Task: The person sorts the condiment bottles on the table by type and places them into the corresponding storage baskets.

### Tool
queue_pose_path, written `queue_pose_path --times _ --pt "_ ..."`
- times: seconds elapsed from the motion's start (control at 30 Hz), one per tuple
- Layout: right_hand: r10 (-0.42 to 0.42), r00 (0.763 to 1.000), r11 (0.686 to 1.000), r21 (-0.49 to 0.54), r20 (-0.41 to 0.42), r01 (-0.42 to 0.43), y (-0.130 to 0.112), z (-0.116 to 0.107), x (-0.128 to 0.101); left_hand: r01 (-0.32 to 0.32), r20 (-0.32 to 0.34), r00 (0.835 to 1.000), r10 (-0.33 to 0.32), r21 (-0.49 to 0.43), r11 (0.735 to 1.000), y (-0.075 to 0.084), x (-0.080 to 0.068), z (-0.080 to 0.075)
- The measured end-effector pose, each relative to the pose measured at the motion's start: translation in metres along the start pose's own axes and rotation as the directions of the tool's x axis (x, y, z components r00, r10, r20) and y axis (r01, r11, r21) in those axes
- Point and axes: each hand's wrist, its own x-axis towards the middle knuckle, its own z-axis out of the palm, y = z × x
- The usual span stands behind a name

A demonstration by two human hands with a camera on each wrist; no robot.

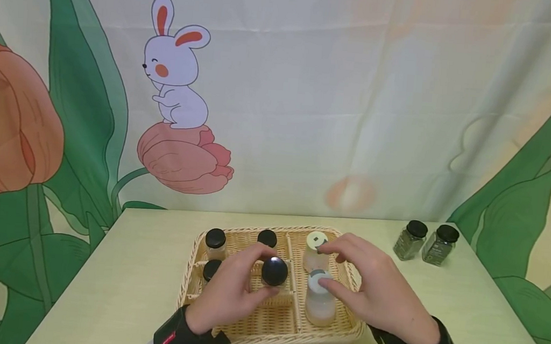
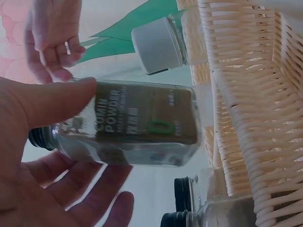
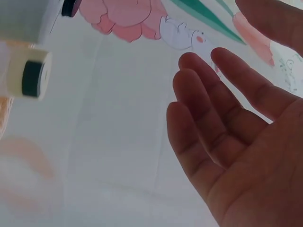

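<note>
Glass cumin jar (image 2: 137,125), smooth and breakable, sits in my left hand (image 1: 227,292) above the wicker basket (image 1: 190,273); fingers wrapped round its flat sides. Right hand (image 1: 373,287) relaxed, holding nothing.

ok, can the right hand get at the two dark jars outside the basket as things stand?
Probably yes. The right hand is open over the basket, holding nothing, and the two dark jars stand on bare table on its own side, with nothing between.
</note>
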Motion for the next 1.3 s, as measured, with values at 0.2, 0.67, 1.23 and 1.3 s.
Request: queue_pose_path --times 0.2,0.67,1.23,1.3 --pt "0.078 0.997 0.995 -0.066 -0.017 -0.079 0.019 -0.008 -0.002 0.054 0.007 0.998 -0.054 0.017 0.998 -0.002 -0.001 -0.001" --pt "0.264 0.956 0.938 -0.198 -0.128 -0.285 0.075 -0.028 -0.020 0.148 0.008 0.989 -0.149 0.034 0.988 -0.003 -0.001 -0.001" --pt "0.349 0.915 0.894 -0.221 -0.200 -0.389 0.104 -0.046 -0.038 0.218 -0.001 0.976 -0.218 0.075 0.973 -0.005 0.000 -0.002" --pt "0.356 0.912 0.888 -0.229 -0.203 -0.398 0.108 -0.046 -0.040 0.220 -0.002 0.975 -0.221 0.080 0.972 -0.006 0.000 -0.001"
